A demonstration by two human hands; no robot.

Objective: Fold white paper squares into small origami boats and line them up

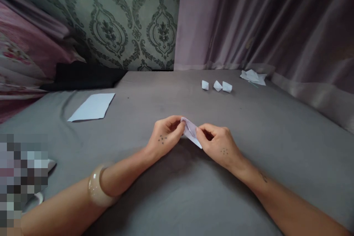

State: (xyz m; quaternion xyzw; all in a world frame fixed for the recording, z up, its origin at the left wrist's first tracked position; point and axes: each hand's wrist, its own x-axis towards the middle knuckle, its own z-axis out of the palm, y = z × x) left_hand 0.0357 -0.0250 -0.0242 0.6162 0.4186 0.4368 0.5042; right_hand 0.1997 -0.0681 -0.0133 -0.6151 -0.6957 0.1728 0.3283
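L hand (pixel 166 136): thumb & fingers closed in a pinch on upper L end of folded paper (pixel 190 132); palm turned inward, dark dots on back. R hand (pixel 221 145): thumb pressed to R long edge of same pc., fingers curled behind; dots likewise on back. Folded paper lies btwn the two hands, approx. center of view, tilted, w/ its pointed lower end angled down-R just beside R thumb. Hidden fingertips: exact contact behind paper can't be told.

Forearms enter from lower L & lower R corners; pale bangle (pixel 95 188) on L forearm. Grey cloth (pixel 177 199) spreads btwn forearms & on past both hands, giving room fwd & to either side; its far edge meets patterned wall (pixel 110 29), its R edge slants down along the R side.

Beyond hands, slightly R: single small folded pc. (pixel 205 85), then paired folded pcs. (pixel 227 87) set close together. Farther R, near far R corner: paper heap (pixel 253 77), loosely crumpled. Fwd-L, well apart from L hand: flat white sheet (pixel 92 107), w/ black fabric (pixel 85 76) behind it at far L edge. Pink curtain (pixel 199 18) hangs R of wall. Lower L objs. pixelated, N/A.
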